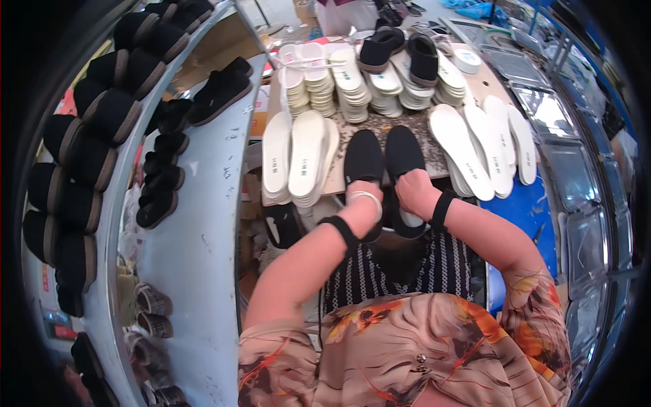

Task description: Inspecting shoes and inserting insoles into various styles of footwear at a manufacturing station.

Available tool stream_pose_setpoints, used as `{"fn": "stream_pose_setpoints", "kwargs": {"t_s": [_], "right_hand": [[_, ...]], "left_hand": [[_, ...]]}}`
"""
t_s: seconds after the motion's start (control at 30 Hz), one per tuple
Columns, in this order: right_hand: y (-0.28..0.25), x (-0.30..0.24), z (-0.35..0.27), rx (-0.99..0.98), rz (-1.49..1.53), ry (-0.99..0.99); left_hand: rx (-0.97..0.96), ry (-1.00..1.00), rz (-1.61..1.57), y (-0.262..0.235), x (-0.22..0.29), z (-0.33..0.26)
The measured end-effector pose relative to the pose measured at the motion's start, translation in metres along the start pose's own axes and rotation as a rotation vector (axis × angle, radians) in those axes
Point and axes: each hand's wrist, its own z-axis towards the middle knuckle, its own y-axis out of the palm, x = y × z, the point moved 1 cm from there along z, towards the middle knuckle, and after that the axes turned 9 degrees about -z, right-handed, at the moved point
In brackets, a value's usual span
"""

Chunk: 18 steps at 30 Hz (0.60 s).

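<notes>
Two black slip-on shoes lie side by side in front of me, toes pointing away, at the near edge of the worktable. My left hand (366,192) is at the opening of the left black shoe (363,153), its fingers closed and their tips hidden in it. My right hand (412,188) grips the right black shoe (405,145) at its opening, knuckles up, fingertips also out of sight. A white insole (411,219) shows in the heel part of that right shoe. Stacks of white insoles flank the pair, one stack (306,157) on the left and another (462,146) on the right.
More insole stacks (348,71) line the back of the worktable (485,87), with black shoes (423,59) on top of some. A shelf rack (203,176) of dark shoes stands at left. Clear plastic-like panels (568,169) run along the right, beside a blue surface (526,216).
</notes>
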Motion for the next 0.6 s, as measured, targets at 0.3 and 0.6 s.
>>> {"fn": "stream_pose_setpoints", "kwargs": {"t_s": [0.3,0.6], "right_hand": [[0.032,0.062,-0.074,0.164,1.602,0.527],[0.056,0.051,-0.101,0.22,1.509,0.646]], "left_hand": [[0.076,0.174,-0.445,-0.002,0.035,-0.073],[0.685,0.308,-1.056,-0.064,-0.025,-0.162]]}}
